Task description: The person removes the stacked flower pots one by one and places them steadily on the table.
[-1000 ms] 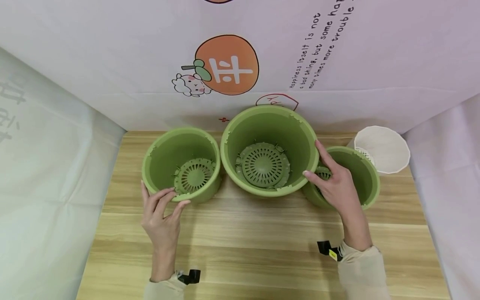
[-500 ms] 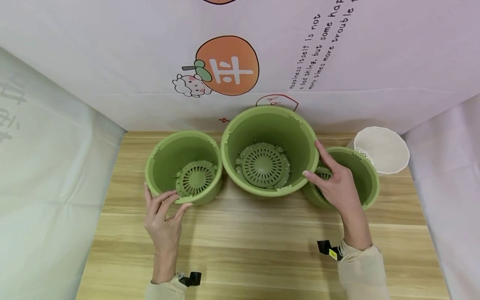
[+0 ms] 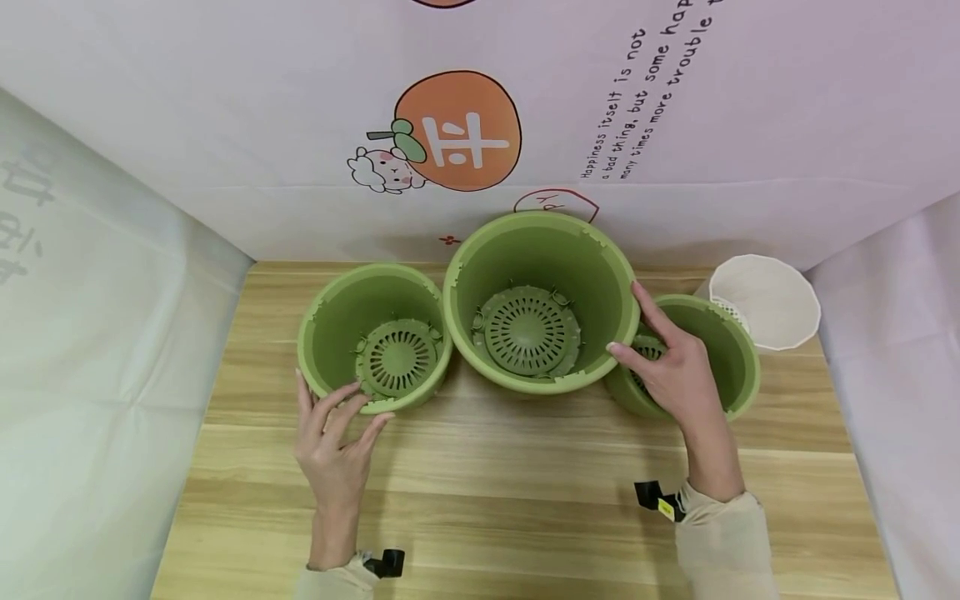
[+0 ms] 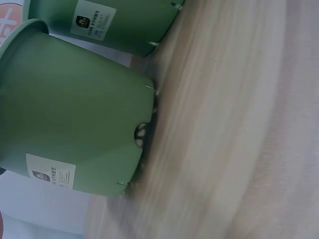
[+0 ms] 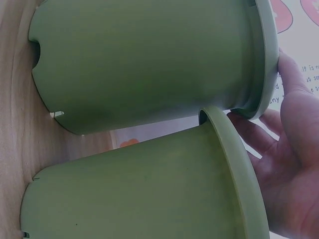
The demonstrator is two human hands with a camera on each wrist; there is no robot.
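Note:
My left hand holds the near rim of the left green flower pot, its fingers over the rim and thumb outside. That pot stands upright, right up against the larger middle flower pot. Straight fingers of my right hand rest on the right side of the middle pot's rim. The right wrist view shows this hand at the rims, its thumb against the upper pot. Below my right hand is a smaller green flower pot, partly covered by it. Both larger pots have slotted bottoms.
A white pot stands at the back right, behind the small green one. Printed white cloth forms the wall behind the pots and also closes off both sides. The wooden tabletop spreads out in front.
My left hand has slid the left pot rightward and slightly toward me, closer against the middle pot. The right hand and the other pots have stayed in place.

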